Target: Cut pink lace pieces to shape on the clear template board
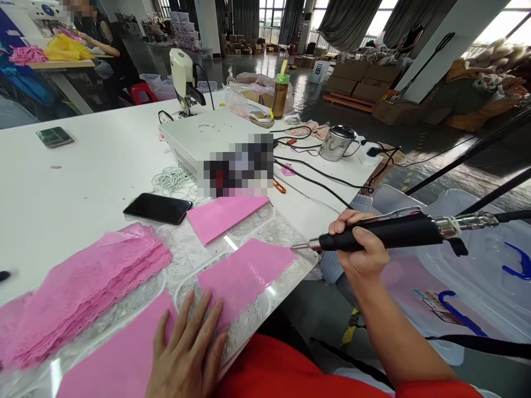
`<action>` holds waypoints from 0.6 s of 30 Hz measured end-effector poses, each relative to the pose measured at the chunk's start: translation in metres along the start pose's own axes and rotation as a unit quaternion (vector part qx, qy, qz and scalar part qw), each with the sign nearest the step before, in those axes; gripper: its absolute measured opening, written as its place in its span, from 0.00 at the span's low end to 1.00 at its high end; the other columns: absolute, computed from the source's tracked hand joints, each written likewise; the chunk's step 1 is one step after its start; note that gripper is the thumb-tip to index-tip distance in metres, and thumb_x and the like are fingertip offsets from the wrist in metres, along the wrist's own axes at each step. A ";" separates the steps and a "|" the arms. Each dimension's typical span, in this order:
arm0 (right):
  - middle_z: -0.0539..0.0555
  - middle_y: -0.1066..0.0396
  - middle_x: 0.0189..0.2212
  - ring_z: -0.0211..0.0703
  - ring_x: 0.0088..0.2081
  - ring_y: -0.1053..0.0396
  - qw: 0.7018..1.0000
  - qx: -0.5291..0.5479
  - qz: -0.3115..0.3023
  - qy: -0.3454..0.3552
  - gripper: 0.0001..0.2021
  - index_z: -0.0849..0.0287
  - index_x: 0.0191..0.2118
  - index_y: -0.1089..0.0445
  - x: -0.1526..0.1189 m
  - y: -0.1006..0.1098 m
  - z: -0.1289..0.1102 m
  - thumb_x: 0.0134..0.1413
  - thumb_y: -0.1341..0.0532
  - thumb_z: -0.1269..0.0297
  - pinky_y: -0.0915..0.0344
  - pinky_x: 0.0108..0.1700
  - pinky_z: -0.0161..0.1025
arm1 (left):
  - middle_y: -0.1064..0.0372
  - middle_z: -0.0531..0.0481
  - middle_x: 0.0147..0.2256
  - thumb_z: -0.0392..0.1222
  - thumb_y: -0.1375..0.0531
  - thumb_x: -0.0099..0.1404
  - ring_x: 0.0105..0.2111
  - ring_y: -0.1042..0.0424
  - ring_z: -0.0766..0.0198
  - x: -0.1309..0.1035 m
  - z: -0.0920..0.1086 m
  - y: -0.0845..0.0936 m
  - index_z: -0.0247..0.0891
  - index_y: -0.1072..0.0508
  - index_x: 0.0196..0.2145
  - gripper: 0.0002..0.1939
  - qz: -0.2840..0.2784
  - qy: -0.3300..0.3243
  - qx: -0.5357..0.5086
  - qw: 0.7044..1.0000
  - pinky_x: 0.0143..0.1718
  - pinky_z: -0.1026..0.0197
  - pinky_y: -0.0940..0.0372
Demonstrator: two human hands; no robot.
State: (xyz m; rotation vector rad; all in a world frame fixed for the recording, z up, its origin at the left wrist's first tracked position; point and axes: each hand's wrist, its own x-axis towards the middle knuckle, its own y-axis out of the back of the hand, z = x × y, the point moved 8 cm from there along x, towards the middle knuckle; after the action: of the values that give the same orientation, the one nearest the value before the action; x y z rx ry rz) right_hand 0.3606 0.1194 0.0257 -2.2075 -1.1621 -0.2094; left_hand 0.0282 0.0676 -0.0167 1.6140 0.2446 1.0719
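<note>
Steadiness seems to matter most with this pink sheet, which lies flat between our two hands on a clear, glossy mat. Our left hand is spread wide, palm down, grasping nothing; its index finger rests on the sheet's near-left edge, while its outer fingers reach over a second pink piece just to that hand's left. Our right hand is wrapped round a black-handled tool, its thumb along the near side and its metal tip at the sheet's right-hand corner. Whether the tip presses down or only meets the edge, we cannot tell.

To do this well, we would press lightly and evenly with the left fingers, so the sheet neither creeps nor puckers. Sliding that palm clear of the second piece might stop us dragging both together. With the right hand, we would hold the tool low and level, guide from the wrist, and let no weight of its rear end tug the corner.

Left of our left hand, the frilly-edged pink stack sits close; beyond its fingertips lie a folded pink pile and a dark phone, both safely apart from the tip.
</note>
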 end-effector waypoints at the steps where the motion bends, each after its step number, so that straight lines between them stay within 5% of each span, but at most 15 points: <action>1: 0.51 0.34 0.28 0.36 0.24 0.36 1.000 -0.003 -0.003 0.003 0.05 0.58 0.27 0.30 0.000 -0.001 0.000 0.40 0.41 0.69 0.37 0.26 0.38 | 0.36 0.39 0.58 0.37 0.44 0.66 0.66 0.53 0.52 0.000 0.000 0.000 0.38 0.42 0.64 0.29 -0.001 -0.001 0.001 1.000 0.66 0.45 0.61; 13: 0.50 0.35 0.28 0.36 0.23 0.37 0.999 -0.033 -0.002 0.000 0.03 0.56 0.26 0.33 0.000 -0.002 0.000 0.40 0.42 0.68 0.37 0.27 0.39 | 0.36 0.37 0.57 0.37 0.44 0.65 0.66 0.51 0.50 -0.001 0.000 0.000 0.34 0.35 0.58 0.23 -0.006 -0.011 0.002 1.000 0.66 0.44 0.61; 18: 0.49 0.35 0.29 0.33 0.23 0.37 0.997 0.000 0.076 0.026 0.06 0.58 0.27 0.34 0.015 0.014 -0.002 0.37 0.43 0.67 0.37 0.27 0.37 | 0.33 0.37 0.54 0.29 0.42 0.63 0.60 0.40 0.50 0.001 0.012 0.023 0.33 0.31 0.53 0.20 0.022 -0.032 -0.060 0.997 0.62 0.48 0.47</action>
State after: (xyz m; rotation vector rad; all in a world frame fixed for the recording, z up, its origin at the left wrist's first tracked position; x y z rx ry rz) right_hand 0.3806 0.1229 0.0270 -2.2656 -0.9604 -0.2007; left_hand 0.0296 0.0521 0.0040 1.5492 0.1011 1.0476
